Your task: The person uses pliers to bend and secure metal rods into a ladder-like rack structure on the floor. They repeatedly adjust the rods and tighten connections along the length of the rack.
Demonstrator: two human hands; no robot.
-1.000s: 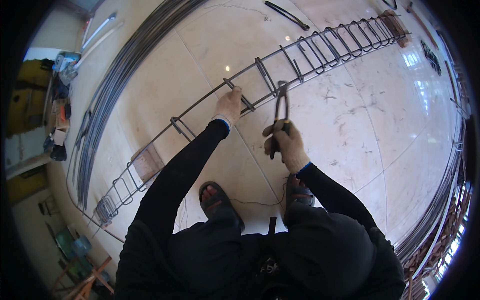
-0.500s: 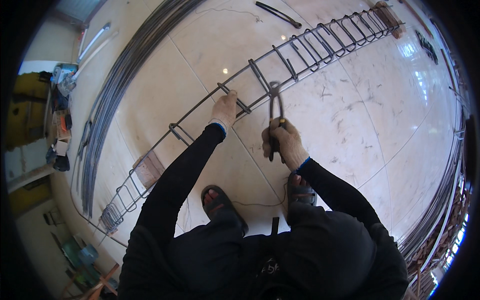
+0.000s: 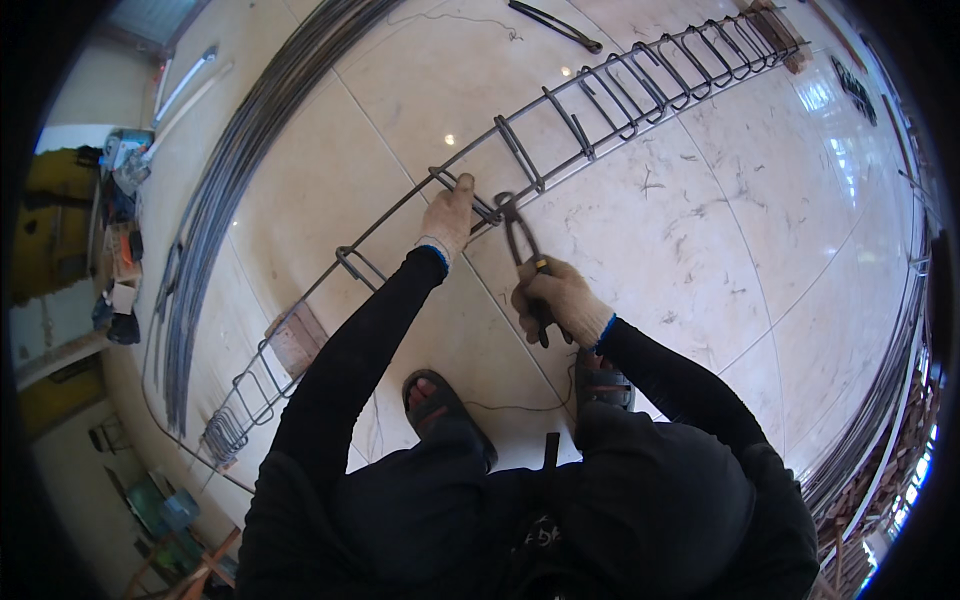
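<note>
A rebar cage [image 3: 520, 155] lies slantwise on the tiled floor [image 3: 700, 270], its lower-left end bunched with stirrups. Beyond its far side on the left, a curved bundle of steel rods [image 3: 225, 180] bounds the room; a pale strip of open floor separates bundle from cage. A wooden block [image 3: 297, 338] sits under the cage's left part.

At the cage's middle, the left grip [image 3: 446, 215], gloved, is clamped on a stirrup, thumb uppermost, forearm slanting up from below. Just right of it, the heads of the pincers [image 3: 522, 232] meet the cage's near side; whether they touch wire cannot be told. The right grip [image 3: 562, 300], on the cage's near side, is closed around the pincer handles, wrist angled inward. Further right, broad open tile stretches from the cage's near side to rods [image 3: 850, 440] along the rim. Another block [image 3: 780, 40] supports the cage's right end.
</note>
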